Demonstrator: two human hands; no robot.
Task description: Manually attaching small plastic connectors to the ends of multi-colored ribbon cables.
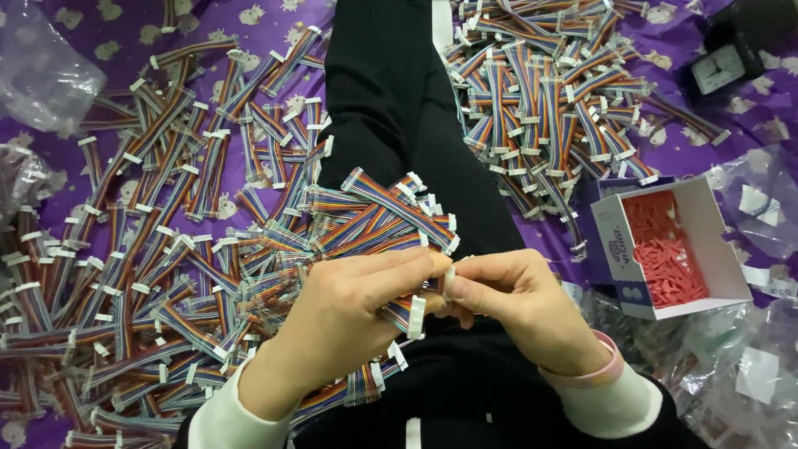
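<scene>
My left hand point(349, 312) and my right hand point(515, 303) meet at the middle of the view, above my black-trousered lap point(399, 108). Between their fingertips they pinch a short rainbow ribbon cable point(409, 314) with white connectors; one white end hangs below my left fingers, the other sits at my right thumb. A bundle of the same cables point(374, 218) lies on my leg just beyond my hands.
Heaps of rainbow cables lie on the purple patterned cloth point(83, 25), one heap at left point(141, 249) and one at upper right point(549, 91). An open white box of small red parts point(673, 245) stands at right. Clear plastic bags point(740, 374) lie around. A dark clock point(723, 62) sits top right.
</scene>
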